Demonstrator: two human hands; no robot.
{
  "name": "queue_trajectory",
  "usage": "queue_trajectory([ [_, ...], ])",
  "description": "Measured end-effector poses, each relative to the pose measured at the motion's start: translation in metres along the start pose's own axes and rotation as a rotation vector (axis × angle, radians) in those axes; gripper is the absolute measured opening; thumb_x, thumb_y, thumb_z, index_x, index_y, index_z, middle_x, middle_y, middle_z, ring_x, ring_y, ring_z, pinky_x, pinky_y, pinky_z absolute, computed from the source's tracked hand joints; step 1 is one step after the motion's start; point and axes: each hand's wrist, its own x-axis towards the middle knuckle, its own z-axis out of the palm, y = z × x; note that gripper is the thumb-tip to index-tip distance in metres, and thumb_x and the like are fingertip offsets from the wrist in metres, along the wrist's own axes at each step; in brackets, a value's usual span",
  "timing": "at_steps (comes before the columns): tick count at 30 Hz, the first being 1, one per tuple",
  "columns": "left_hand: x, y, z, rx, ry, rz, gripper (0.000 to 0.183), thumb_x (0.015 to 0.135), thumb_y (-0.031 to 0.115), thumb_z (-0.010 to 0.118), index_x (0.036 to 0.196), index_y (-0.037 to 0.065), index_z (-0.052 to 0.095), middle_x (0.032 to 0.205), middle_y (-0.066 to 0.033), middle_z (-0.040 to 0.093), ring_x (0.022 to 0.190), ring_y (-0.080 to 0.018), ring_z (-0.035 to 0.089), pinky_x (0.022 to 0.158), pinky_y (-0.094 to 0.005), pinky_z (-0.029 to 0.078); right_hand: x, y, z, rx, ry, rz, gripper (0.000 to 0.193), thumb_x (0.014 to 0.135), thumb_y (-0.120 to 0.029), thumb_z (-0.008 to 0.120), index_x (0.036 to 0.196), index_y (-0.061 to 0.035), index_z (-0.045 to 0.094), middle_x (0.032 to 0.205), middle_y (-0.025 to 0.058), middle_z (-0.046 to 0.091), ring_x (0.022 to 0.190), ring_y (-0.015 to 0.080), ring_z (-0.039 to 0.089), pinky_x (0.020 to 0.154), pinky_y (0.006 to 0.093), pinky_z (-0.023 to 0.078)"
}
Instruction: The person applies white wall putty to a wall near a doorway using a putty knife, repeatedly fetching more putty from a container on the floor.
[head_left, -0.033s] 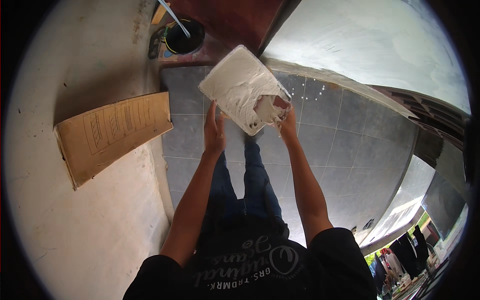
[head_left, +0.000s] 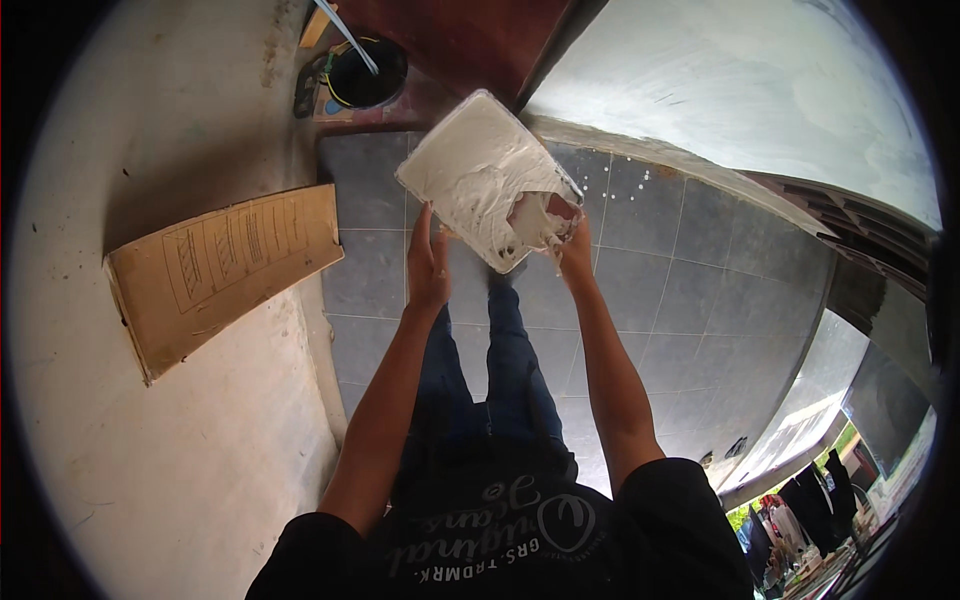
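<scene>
In front of me is a square slab-like board or shallow tray, turned cornerwise and coated with off-white, wet-looking plaster. Near its right corner the plaster is broken by a rough hollow with a reddish-brown patch inside; I cannot make out what that patch is. My right hand grips this corner, plaster smeared about the fingers. Along the lower left edge, my left hand bears against the plaster-covered board, fingers pointing up and partly hidden. The underside is out of sight.
Grey tiles cover the floor, with white spots towards the far side. A cardboard piece leans out from the left wall. Beyond stands a black bucket on a dark red surface. A pale wall borders the right.
</scene>
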Motion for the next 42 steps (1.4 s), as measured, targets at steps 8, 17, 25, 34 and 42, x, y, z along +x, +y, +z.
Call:
queue_trajectory([
  [8, 0.009, -0.073, 0.007, 0.045, -0.115, -0.068, 0.061, 0.099, 0.038, 0.037, 0.141, -0.006, 0.031, 0.143, -0.0261, 0.038, 0.133, -0.0379, 0.037, 0.111, -0.0413, 0.027, 0.016, 0.06, 0.009, 0.092, 0.146, 0.122, 0.064, 0.078, 0.012, 0.06, 0.135, -0.0015, 0.035, 0.125, 0.0113, 0.052, 0.113, 0.0214, 0.055, 0.096, 0.0329, 0.046],
  [17, 0.019, -0.125, 0.017, 0.097, -0.149, -0.086, 0.063, 0.098, 0.037, 0.039, 0.144, -0.005, 0.026, 0.148, -0.0262, 0.029, 0.138, -0.0384, 0.028, 0.114, -0.0413, 0.022, 0.03, 0.117, 0.019, -0.092, 0.07, 0.052, 0.06, 0.074, 0.01, 0.065, 0.129, -0.0009, 0.044, 0.123, 0.0113, 0.056, 0.11, 0.0213, 0.057, 0.093, 0.0332, 0.047],
  [25, 0.012, -0.149, 0.025, 0.228, -0.094, 0.001, 0.065, 0.1, 0.04, 0.031, 0.145, -0.005, 0.022, 0.152, -0.0255, 0.02, 0.143, -0.0402, 0.015, 0.115, -0.048, 0.013, 0.044, 0.114, 0.033, -0.638, -0.091, 0.004, 0.064, 0.065, 0.011, 0.065, 0.123, 0.0021, 0.043, 0.104, 0.0235, 0.064, 0.101, 0.0383, 0.062, 0.084, 0.0403, 0.049],
  [34, 0.003, -0.16, 0.032, 0.129, -0.063, -0.012, 0.068, 0.098, 0.041, 0.035, 0.146, -0.004, 0.017, 0.152, -0.0291, 0.013, 0.141, -0.0434, 0.015, 0.114, -0.0493, 0.015, 0.057, 0.085, 0.066, -0.797, -0.192, 0.139, 0.065, 0.063, 0.013, 0.064, 0.124, 0.0028, 0.044, 0.104, 0.0264, 0.062, 0.099, 0.0409, 0.061, 0.081, 0.0397, 0.049],
  [42, -0.004, -0.163, 0.034, 0.106, -0.065, -0.029, 0.069, 0.097, 0.041, 0.032, 0.146, -0.005, 0.017, 0.151, -0.0293, 0.018, 0.14, -0.0437, 0.02, 0.113, -0.0492, 0.018, 0.072, 0.081, 0.079, -0.834, -0.366, 0.117, 0.067, 0.063, 0.011, 0.063, 0.127, 0.0022, 0.043, 0.104, 0.0268, 0.062, 0.1, 0.0421, 0.06, 0.081, 0.0419, 0.048],
])
